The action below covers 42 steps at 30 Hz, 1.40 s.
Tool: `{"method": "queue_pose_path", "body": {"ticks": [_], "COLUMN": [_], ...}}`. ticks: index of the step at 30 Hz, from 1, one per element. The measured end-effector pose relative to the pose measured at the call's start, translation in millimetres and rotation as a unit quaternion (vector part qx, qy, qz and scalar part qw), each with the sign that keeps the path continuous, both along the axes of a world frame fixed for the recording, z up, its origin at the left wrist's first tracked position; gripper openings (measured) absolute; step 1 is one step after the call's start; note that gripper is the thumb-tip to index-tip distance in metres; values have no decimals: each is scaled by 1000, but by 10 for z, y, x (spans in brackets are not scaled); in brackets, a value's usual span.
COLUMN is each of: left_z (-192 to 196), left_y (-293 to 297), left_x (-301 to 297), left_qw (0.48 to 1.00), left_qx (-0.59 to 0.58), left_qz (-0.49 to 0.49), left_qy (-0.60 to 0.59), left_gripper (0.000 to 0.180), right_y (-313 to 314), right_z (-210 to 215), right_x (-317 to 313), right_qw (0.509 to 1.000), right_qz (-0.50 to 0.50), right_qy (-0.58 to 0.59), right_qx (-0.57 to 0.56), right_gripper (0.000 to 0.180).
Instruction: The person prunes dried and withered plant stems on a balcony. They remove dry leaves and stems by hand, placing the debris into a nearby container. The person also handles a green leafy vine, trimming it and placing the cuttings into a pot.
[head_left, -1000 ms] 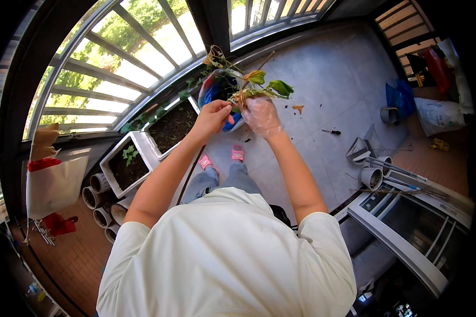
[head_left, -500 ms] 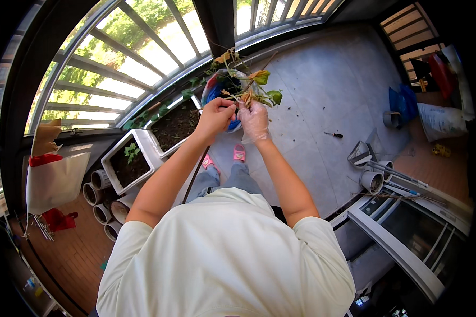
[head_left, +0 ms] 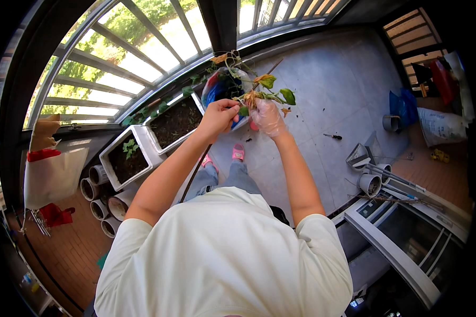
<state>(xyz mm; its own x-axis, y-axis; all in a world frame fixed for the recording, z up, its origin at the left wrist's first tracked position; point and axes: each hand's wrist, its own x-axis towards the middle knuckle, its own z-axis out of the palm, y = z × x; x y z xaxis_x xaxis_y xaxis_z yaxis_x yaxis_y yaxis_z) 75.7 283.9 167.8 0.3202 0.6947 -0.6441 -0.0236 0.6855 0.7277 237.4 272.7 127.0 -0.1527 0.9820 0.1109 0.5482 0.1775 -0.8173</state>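
Beside the plastic bag (head_left: 212, 95), my right hand (head_left: 268, 118) grips a withering vine (head_left: 250, 99). My left hand (head_left: 219, 115) is pinched closed.

Over right fingers (head_left: 255, 109), glove (head_left: 271, 122) of thin clear plastic, wrinkled, shiny. Dry leaves (head_left: 249, 99): papery, crinkled. Bag (head_left: 215, 93): crumpled plastic film, glossy. Planter (head_left: 152, 147): smooth, white, plastic by the look; soil (head_left: 126, 168) inside rough, crumbly. Shirt (head_left: 222, 253): soft matt cloth. Jeans (head_left: 239, 180): faded denim. Floor (head_left: 312, 171): smooth grey, tile-like, faint sheen. Sack (head_left: 439, 127): creased, plastic-looking.

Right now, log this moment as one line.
left hand: bare, pinched, contents unclear | right hand: gloved, gripping plant | bag: near hands
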Motion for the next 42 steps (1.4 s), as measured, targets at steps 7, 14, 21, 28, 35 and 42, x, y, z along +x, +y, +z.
{"method": "queue_pose_path", "body": {"ticks": [7,14,21,28,35,42], "left_z": [-15,-45,-25,-24,-40,-64], "left_y": [-44,34,18,18,-5,-16], "left_x": [-31,-146,-46,-46,-26,-52], "left_qw": [1000,1000,999,999,997,998], "left_qx": [-25,-26,25,34,49,42], "left_qz": [0,12,-4,1,25,-3], "left_qy": [6,4,29,30,61,49], "left_gripper": [23,22,23,23,22,24], "right_y": [101,81,-8,-18,-60,-38], "right_z": [-114,-132,-229,-447,-132,-246], "right_x": [263,353,-206,-252,-347,-375], "right_qw": [962,913,923,950,947,970], "right_qz": [139,54,-80,-119,-161,-211], "right_qy": [-220,279,318,279,265,98], "right_qx": [76,-291,-200,-78,-81,66], "right_gripper": [16,22,22,18,12,6]}}
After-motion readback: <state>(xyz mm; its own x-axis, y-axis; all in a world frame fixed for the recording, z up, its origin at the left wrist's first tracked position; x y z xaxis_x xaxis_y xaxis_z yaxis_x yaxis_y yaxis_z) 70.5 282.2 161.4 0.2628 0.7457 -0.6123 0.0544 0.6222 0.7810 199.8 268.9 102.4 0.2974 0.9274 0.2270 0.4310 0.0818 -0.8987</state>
